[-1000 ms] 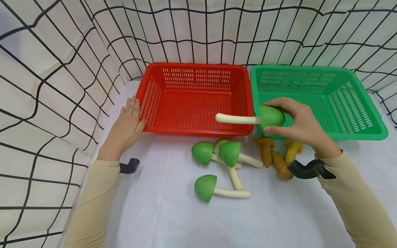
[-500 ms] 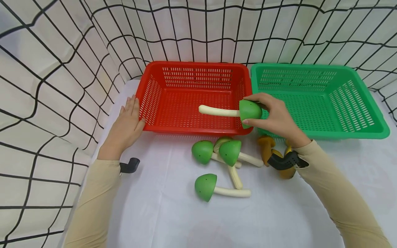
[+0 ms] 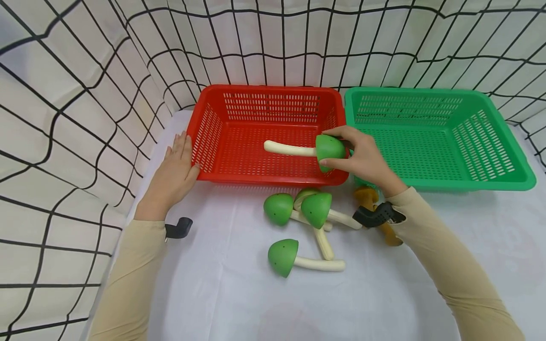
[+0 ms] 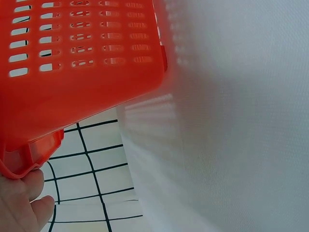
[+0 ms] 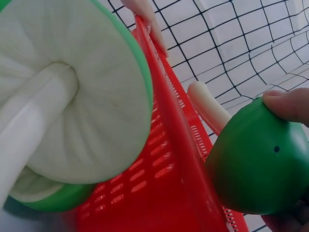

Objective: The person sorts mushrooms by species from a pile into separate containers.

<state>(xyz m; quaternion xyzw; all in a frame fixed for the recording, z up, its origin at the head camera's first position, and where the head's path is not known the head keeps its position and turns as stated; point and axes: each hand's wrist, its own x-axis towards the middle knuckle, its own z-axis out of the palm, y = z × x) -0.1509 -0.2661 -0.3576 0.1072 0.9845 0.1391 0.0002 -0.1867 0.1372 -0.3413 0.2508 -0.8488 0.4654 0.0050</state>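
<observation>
My right hand point(image 3: 364, 156) grips a toy mushroom point(image 3: 330, 149) by its green cap, thumb on the near side and fingers on the far side. Its pale stem points left over the inside of the red basket point(image 3: 264, 179). In the right wrist view the held green cap point(image 5: 258, 162) shows beyond the basket's wall. My left hand point(image 3: 170, 177) rests along the left rim of that basket, fingers straight; the left wrist view shows its fingertips point(image 4: 43, 208) at the rim. Several more green-capped mushrooms point(image 3: 316, 210) lie on the white cloth in front of the basket.
A green basket point(image 3: 460, 185) stands against the red one's right side. Brown mushrooms point(image 3: 366, 196) lie in front of it, partly hidden by the right wrist's black mount point(image 3: 377, 215). Black wire grid point(image 3: 283, 47) over white cloth bounds the back and left.
My right hand has carried the mushroom left, from the green basket's near left corner to over the right part of the red basket. My left hand has stayed at the rim.
</observation>
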